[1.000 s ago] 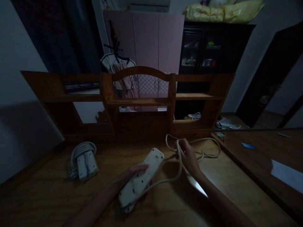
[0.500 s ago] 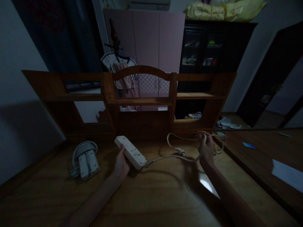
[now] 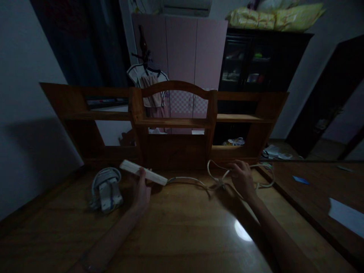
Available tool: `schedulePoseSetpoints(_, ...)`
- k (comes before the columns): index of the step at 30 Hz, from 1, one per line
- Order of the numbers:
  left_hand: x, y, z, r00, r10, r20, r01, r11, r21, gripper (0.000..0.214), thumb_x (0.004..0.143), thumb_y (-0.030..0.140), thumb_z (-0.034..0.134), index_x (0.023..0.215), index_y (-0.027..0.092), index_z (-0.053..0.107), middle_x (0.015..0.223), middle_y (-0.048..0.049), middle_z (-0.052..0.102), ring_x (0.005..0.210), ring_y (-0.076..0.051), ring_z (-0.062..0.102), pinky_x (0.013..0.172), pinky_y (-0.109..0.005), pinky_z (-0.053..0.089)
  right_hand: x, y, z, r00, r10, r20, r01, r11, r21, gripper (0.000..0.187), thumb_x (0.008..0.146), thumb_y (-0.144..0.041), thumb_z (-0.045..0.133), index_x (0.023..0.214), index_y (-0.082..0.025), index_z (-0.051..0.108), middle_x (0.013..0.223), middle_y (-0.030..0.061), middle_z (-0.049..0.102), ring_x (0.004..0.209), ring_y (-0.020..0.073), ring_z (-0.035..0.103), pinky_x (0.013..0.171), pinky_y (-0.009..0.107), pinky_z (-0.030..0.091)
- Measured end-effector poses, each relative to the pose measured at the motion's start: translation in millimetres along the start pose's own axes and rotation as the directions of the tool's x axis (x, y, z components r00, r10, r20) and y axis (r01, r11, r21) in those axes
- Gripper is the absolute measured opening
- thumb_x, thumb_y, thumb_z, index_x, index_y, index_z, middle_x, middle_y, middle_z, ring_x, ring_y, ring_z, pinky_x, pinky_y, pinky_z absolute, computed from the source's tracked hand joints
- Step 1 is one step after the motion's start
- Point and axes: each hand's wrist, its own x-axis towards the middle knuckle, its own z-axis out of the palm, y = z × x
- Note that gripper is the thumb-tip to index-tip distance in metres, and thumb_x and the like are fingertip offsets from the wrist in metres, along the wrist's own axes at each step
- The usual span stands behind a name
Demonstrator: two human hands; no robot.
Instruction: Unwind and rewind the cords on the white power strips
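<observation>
My left hand (image 3: 142, 193) grips a white power strip (image 3: 145, 173) around its middle, lifted off the wooden desk and turned edge-on. A white cord (image 3: 189, 178) runs from the strip's right end toward loose loops on the desk. Over those loops is my right hand (image 3: 241, 178), fingers curled down at the cord; whether they pinch it is hidden. The plug (image 3: 220, 184) lies among the loops, blurred, just left of that hand. Left of my left hand rests a second white power strip (image 3: 110, 195), with its cord coiled at its top and side.
A wooden shelf unit (image 3: 176, 122) stands along the desk's (image 3: 182, 235) back edge. To the right, a darker wooden surface (image 3: 313, 189) carries a white paper (image 3: 347, 216) and a small blue card (image 3: 300, 180). Behind are pink wardrobes (image 3: 182, 53) and a dark cabinet (image 3: 264, 64).
My left hand has rotated the power strip from sockets showing to edge-on, tilting it flatter. My right hand has lowered with the cord loops toward the desk. The view has shifted slightly.
</observation>
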Motion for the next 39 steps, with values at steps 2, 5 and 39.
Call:
schedulePoseSetpoints(2, 1.6, -1.3, -0.3, 1.0, -0.01, -0.003, 0.01, 1.0, -0.008, 0.03, 0.082, 0.038, 0.066, 0.107, 0.025, 0.055, 0.102, -0.0023, 0.064, 0.094, -0.016, 0.064, 0.084, -0.031, 0.053, -2.4, -3.1, 4.1, 0.993, -0.049, 0.107, 0.05, 0.999, -0.012, 0.054, 0.073, -0.012, 0.053, 0.125, -0.024, 0.053, 0.129, 0.0096, 0.046, 0.118, 0.029, 0.04, 0.097, 0.046, 0.035)
schedulePoseSetpoints(5, 2.9, -0.3, -1.7, 0.998, -0.054, 0.01, 0.055, 0.997, -0.046, 0.033, 0.088, 0.047, 0.056, 0.106, 0.019, 0.058, 0.104, -0.0074, 0.064, 0.095, -0.019, 0.064, 0.086, -0.036, 0.053, -4.9, -8.0, 2.3, 0.971, -0.101, 0.219, 0.094, 0.995, 0.044, 0.076, 0.069, -0.021, 0.058, 0.141, -0.025, 0.034, 0.147, 0.0094, 0.027, 0.131, 0.0325, 0.027, 0.102, 0.05, 0.029)
schedulePoseSetpoints(39, -8.7, 13.1, -3.7, 0.697, -0.494, 0.52, 0.56, 0.828, 0.036, 0.061, 0.094, 0.047, 0.03, 0.124, -0.001, 0.052, 0.077, -0.0169, 0.064, 0.065, -0.023, 0.063, 0.058, -0.034, 0.054, -27.7, -40.3, 6.7, 0.935, 0.14, 0.325, -0.118, 0.989, -0.084, 0.035, 0.082, -0.018, 0.049, 0.117, -0.017, 0.053, 0.084, 0.0065, 0.064, 0.071, 0.0187, 0.059, 0.062, 0.025, 0.039)
